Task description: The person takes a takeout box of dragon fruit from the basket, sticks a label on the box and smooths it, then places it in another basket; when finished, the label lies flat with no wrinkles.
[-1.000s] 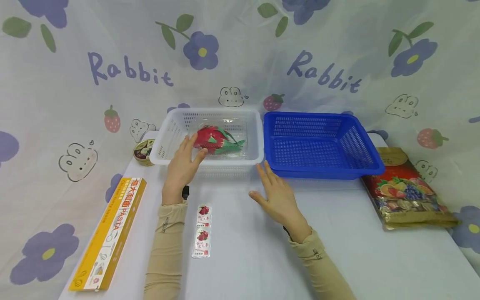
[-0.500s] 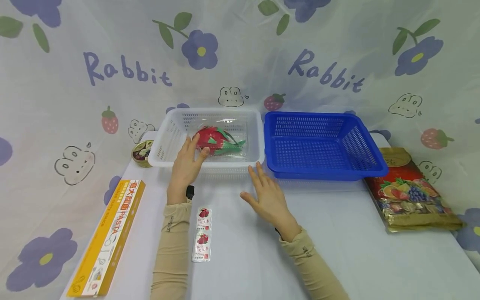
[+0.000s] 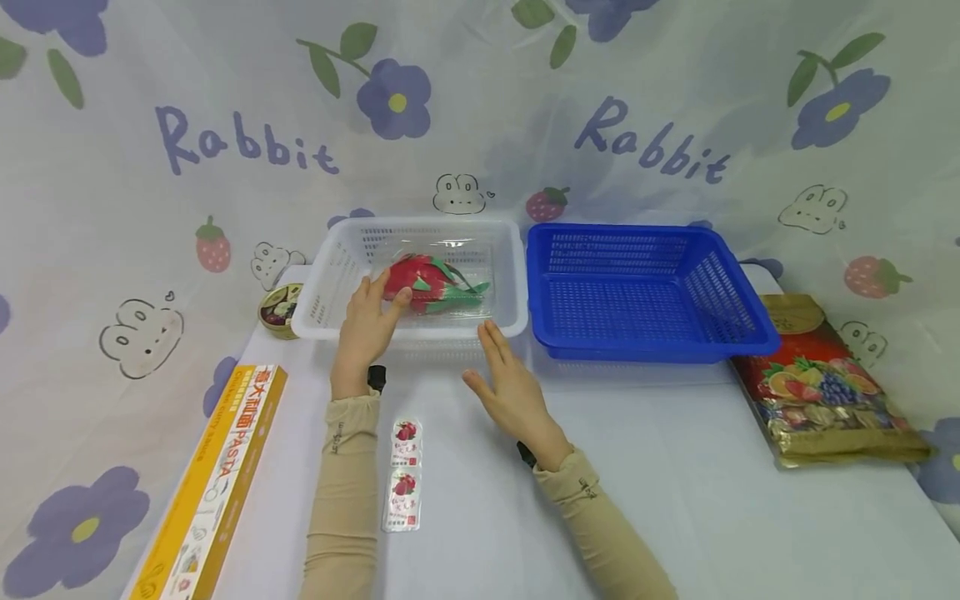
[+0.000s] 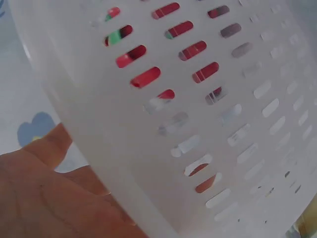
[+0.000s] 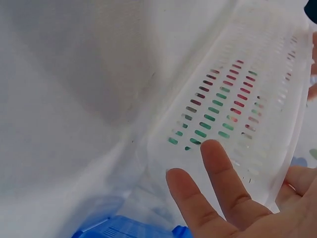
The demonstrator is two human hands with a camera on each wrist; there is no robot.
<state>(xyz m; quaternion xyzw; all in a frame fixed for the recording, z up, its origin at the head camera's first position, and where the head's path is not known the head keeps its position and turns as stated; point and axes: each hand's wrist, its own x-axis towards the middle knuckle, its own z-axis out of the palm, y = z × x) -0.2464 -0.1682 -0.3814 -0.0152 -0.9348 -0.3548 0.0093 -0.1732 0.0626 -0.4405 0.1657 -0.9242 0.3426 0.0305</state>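
A red and green dragon fruit lies in a clear plastic box inside the white slotted basket. My left hand reaches over the basket's front rim, its spread fingers beside the fruit's left end. In the left wrist view, the basket wall hides part of that hand. With fingers extended, my right hand is at the front rim, toward the basket's right corner. Its fingertips overlap the slotted wall in the right wrist view. A strip of dragon fruit stickers lies on the table between my forearms.
An empty blue basket stands right of the white one. Further right lies a red and gold fruit-print bag. At left are a yellow pasta box and a round tin. A printed curtain hangs behind.
My right hand has moved left along the front of the white basket, away from the blue one. My left hand stays at the front rim near the boxed dragon fruit.
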